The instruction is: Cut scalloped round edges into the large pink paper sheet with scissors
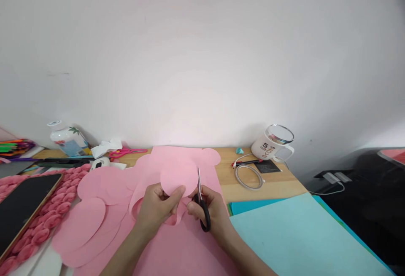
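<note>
My left hand (158, 208) pinches a pink paper circle (178, 175) at its lower edge, thumb on top. In my right hand (213, 213) is a pair of scissors (205, 217) with black handles, its blades pointing up beside the circle's right edge. The blades look nearly closed. Under both hands lies a large pink paper sheet (186, 250), and a curled pink strip hangs below the circle. Several cut pink paper circles (79, 225) overlap to the left of my left hand.
At left, a phone (25, 204) rests on rows of pink rolled flowers (53, 217). Behind stand a white bottle (69, 139) and pink scissors (128, 153). Right of the hands are a white mug (268, 145), a coiled cable (249, 178) and light-blue paper sheets (303, 234).
</note>
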A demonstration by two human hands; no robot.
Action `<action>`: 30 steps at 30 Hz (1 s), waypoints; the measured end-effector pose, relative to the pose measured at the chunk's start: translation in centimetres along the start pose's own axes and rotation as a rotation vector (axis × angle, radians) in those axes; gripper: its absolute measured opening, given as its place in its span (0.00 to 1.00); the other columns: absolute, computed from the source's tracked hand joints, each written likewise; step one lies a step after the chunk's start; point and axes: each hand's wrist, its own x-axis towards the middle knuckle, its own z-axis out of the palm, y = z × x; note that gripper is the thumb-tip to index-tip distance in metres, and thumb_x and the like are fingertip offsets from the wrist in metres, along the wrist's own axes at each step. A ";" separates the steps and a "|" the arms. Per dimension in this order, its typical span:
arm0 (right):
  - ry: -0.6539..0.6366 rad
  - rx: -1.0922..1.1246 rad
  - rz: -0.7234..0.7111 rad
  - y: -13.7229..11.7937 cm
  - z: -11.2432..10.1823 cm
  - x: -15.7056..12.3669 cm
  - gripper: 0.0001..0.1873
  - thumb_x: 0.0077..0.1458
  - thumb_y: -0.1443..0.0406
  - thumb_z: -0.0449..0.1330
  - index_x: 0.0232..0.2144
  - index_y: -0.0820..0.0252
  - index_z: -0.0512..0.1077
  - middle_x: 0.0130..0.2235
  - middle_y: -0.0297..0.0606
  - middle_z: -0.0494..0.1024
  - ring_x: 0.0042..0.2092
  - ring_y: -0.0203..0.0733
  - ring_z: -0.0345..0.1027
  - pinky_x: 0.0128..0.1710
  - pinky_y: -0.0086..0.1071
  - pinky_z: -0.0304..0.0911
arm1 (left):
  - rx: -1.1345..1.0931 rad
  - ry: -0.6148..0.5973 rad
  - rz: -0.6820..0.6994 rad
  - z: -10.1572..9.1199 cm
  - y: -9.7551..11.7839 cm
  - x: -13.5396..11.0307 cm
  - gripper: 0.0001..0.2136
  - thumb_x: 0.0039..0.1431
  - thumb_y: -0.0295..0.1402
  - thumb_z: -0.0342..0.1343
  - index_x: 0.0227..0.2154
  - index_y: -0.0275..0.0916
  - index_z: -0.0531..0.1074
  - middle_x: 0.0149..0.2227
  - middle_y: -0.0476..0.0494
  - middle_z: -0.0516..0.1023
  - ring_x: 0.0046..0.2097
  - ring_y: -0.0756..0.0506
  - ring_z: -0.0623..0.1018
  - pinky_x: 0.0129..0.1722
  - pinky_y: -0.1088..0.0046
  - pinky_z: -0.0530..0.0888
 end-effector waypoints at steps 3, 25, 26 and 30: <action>0.012 -0.014 0.005 0.2 0.0 0.0 0.14 0.36 0.60 0.65 0.24 0.61 0.65 0.15 0.25 0.61 0.18 0.30 0.51 0.18 0.24 0.48 | -0.012 -0.001 0.010 0.0 -0.1 0.1 0.21 0.43 0.40 0.54 0.07 0.40 0.51 0.08 0.57 0.50 0.14 0.56 0.53 0.15 0.77 0.50; 0.049 0.038 0.022 0.4 0.3 0.2 0.13 0.37 0.60 0.63 0.21 0.61 0.64 0.13 0.25 0.62 0.16 0.30 0.54 0.16 0.24 0.49 | -0.101 -0.061 -0.004 -0.7 -1.2 1.1 0.19 0.42 0.42 0.58 0.09 0.38 0.57 0.07 0.56 0.57 0.11 0.56 0.55 0.12 0.79 0.51; 0.077 0.046 0.019 0.3 0.4 0.3 0.12 0.37 0.61 0.63 0.21 0.61 0.64 0.12 0.24 0.61 0.16 0.30 0.54 0.16 0.24 0.50 | -0.105 -0.065 -0.001 -0.7 -1.2 1.1 0.19 0.42 0.42 0.58 0.09 0.39 0.56 0.07 0.57 0.57 0.11 0.56 0.55 0.12 0.79 0.51; 0.193 0.071 -0.035 0.2 0.4 0.4 0.10 0.38 0.63 0.62 0.21 0.61 0.64 0.12 0.24 0.61 0.16 0.30 0.54 0.17 0.24 0.50 | -0.115 -0.067 0.010 -0.9 -1.1 1.1 0.19 0.43 0.41 0.57 0.09 0.39 0.56 0.07 0.57 0.58 0.11 0.56 0.54 0.12 0.79 0.51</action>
